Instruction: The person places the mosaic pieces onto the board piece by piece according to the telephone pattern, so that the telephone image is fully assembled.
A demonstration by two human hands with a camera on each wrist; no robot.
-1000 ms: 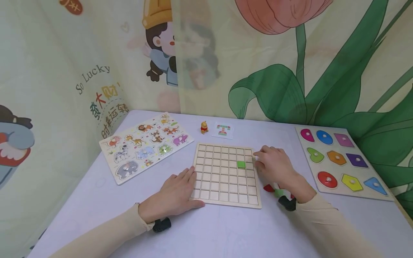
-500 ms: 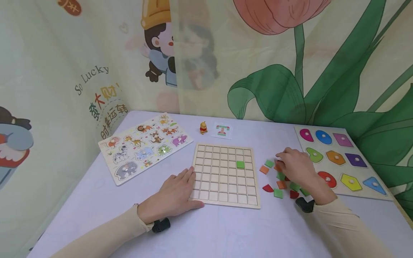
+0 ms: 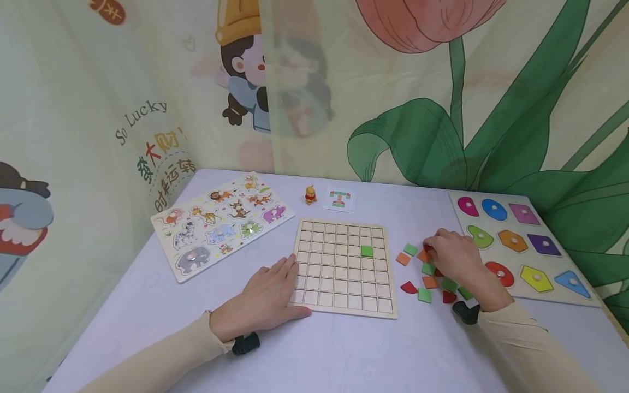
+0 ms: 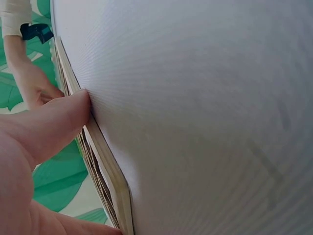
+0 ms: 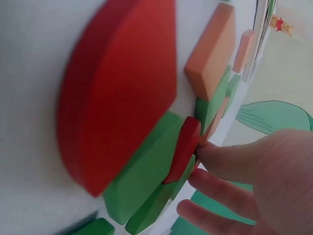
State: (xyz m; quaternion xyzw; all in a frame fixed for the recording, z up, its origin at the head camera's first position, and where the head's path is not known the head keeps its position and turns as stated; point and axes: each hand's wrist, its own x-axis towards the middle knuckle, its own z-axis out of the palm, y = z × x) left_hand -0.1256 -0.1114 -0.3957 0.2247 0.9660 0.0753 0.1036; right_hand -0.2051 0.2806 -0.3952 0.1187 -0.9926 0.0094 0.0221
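My left hand (image 3: 267, 292) lies with its fingers on the left edge of a wooden grid board (image 3: 344, 267). Its thumb rests against the board's edge in the left wrist view. One green square tile (image 3: 367, 251) sits in a cell at the board's upper right. Right of the board, my right hand (image 3: 454, 256) pinches a dark red piece (image 3: 427, 247) between thumb and fingers, above a scatter of loose pieces. Among these are a red quarter-circle piece (image 3: 408, 287), an orange square tile (image 3: 403, 258) and several green square tiles (image 3: 425, 295). The hand partly covers the pile.
An animal knob puzzle (image 3: 223, 226) lies at the left. A shape knob puzzle (image 3: 523, 248) is at the right, close beside my right hand. Behind the board stand a small yellow bear figure (image 3: 310, 195) and a card with a coloured tile pattern (image 3: 340, 200).
My right hand has moved right, from the board's edge to the loose pieces, and now pinches a dark red piece. The left hand has stayed on the board.
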